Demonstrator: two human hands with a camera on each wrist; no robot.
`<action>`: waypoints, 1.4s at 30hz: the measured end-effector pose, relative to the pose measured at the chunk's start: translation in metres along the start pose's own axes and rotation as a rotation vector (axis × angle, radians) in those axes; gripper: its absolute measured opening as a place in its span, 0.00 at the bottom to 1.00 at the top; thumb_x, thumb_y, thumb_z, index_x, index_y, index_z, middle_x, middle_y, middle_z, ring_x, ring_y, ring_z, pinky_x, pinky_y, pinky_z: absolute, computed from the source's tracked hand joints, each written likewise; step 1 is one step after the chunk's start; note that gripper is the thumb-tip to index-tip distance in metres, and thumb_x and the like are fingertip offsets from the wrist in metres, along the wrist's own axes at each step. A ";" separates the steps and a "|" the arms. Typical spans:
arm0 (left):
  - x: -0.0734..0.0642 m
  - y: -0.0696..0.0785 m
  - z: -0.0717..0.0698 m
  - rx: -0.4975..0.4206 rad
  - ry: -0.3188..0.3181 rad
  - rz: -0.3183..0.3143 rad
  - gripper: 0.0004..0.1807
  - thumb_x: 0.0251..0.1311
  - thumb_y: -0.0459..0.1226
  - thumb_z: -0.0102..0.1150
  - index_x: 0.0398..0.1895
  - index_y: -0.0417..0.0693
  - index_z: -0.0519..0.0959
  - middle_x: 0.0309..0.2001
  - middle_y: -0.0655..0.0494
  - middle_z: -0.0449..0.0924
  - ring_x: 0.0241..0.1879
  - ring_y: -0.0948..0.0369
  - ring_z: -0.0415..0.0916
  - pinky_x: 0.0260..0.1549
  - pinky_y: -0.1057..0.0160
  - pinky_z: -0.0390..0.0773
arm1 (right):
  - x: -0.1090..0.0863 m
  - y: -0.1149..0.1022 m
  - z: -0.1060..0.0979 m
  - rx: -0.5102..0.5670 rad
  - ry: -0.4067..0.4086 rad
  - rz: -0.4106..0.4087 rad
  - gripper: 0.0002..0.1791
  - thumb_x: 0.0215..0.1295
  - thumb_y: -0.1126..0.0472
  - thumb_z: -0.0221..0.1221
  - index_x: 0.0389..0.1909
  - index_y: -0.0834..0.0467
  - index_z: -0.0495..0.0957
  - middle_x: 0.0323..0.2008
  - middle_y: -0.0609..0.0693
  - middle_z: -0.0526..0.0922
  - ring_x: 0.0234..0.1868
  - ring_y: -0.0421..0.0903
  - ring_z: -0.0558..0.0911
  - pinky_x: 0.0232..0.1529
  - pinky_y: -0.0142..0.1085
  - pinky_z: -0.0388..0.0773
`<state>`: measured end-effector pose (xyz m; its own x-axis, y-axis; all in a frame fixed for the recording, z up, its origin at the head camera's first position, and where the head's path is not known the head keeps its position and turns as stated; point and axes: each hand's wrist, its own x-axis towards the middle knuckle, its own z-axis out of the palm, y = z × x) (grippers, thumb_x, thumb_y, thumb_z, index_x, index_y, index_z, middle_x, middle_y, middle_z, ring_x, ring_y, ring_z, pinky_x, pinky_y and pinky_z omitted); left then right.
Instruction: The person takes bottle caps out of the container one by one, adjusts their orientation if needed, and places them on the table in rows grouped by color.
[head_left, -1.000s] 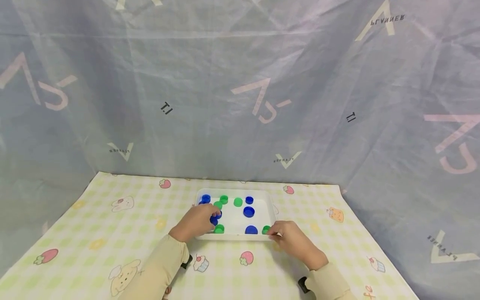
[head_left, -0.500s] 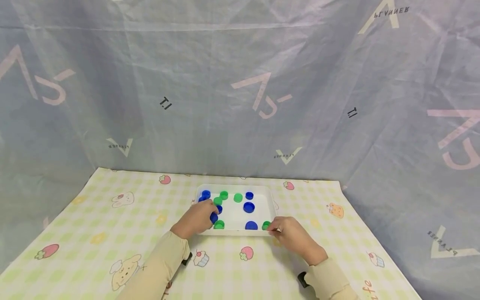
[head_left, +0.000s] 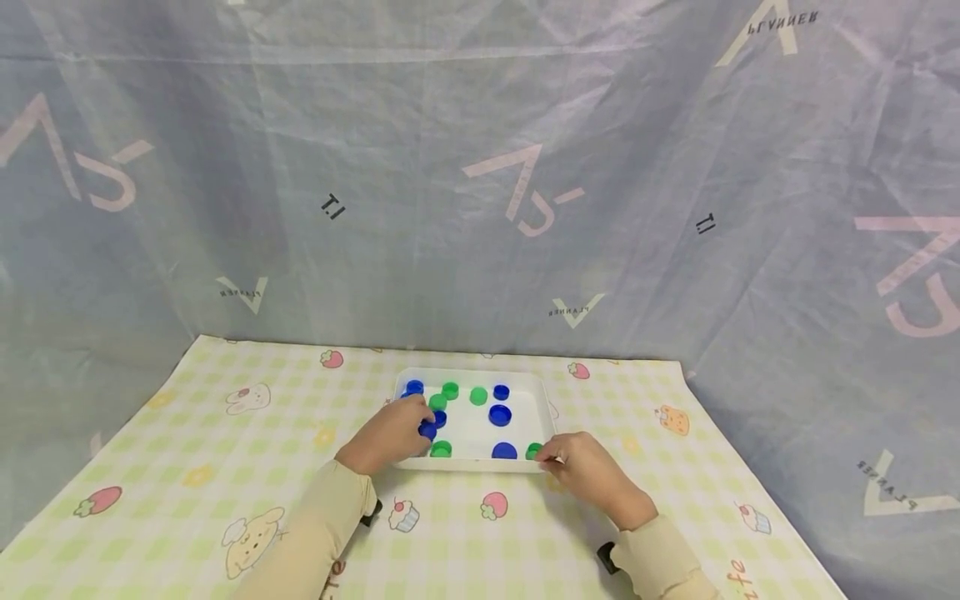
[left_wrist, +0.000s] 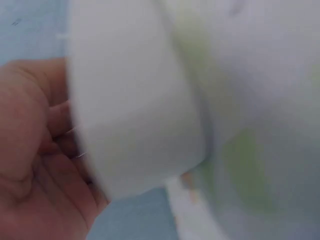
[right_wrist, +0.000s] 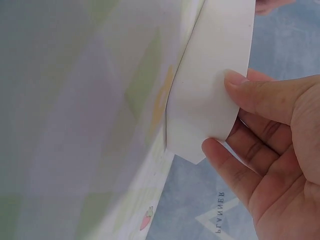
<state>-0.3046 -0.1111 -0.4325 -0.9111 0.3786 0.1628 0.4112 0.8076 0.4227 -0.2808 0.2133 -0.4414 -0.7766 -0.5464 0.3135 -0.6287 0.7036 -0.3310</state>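
A shallow white tray (head_left: 472,465) lies on the table, with blue and green bottle caps in it. My left hand (head_left: 387,433) reaches over the tray's left end in the head view. Its thumb and fingers pinch a blue bottle cap (head_left: 427,431); in the left wrist view the tray wall (left_wrist: 130,110) covers the fingertips. At the near right corner my right hand (head_left: 585,471) grips the tray's edge. The right wrist view has the thumb (right_wrist: 260,97) on the outer wall and other fingers behind it. A green cap (head_left: 533,451) lies beside these fingers.
More caps stay inside the tray: a green one (head_left: 441,449) near the front, a large blue one (head_left: 500,415) right of centre, and several along the back. A checked, printed cloth (head_left: 525,550) covers the table. Behind it hangs a grey curtain (head_left: 420,275).
The blue cap at my left fingers has risen slightly, and that hand has drawn a little up and left. My right hand keeps its hold on the tray corner. The head view has shifted slightly.
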 end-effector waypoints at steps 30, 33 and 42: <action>-0.074 0.008 -0.059 0.011 -0.304 -0.050 0.12 0.43 0.25 0.71 0.19 0.50 0.79 0.21 0.61 0.72 0.24 0.61 0.66 0.26 0.62 0.68 | 0.000 0.001 -0.001 0.098 0.009 -0.024 0.08 0.57 0.74 0.67 0.31 0.58 0.88 0.32 0.45 0.86 0.34 0.38 0.84 0.34 0.29 0.81; -0.075 0.007 -0.052 0.032 -0.306 -0.050 0.15 0.42 0.25 0.71 0.16 0.51 0.76 0.18 0.61 0.71 0.21 0.62 0.64 0.23 0.63 0.65 | 0.000 0.002 -0.001 0.104 0.006 -0.025 0.07 0.57 0.74 0.67 0.31 0.59 0.88 0.32 0.47 0.86 0.34 0.39 0.84 0.35 0.29 0.81; -0.079 0.009 -0.041 0.066 -0.348 -0.088 0.16 0.41 0.23 0.74 0.19 0.51 0.77 0.21 0.63 0.73 0.22 0.61 0.67 0.25 0.62 0.69 | -0.001 0.000 0.002 0.103 0.011 -0.020 0.08 0.57 0.74 0.67 0.31 0.57 0.88 0.31 0.45 0.86 0.34 0.38 0.83 0.34 0.30 0.81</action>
<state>-0.2306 -0.1527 -0.4050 -0.8835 0.4281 -0.1902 0.3426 0.8674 0.3608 -0.2803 0.2132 -0.4433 -0.7640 -0.5544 0.3300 -0.6449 0.6420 -0.4146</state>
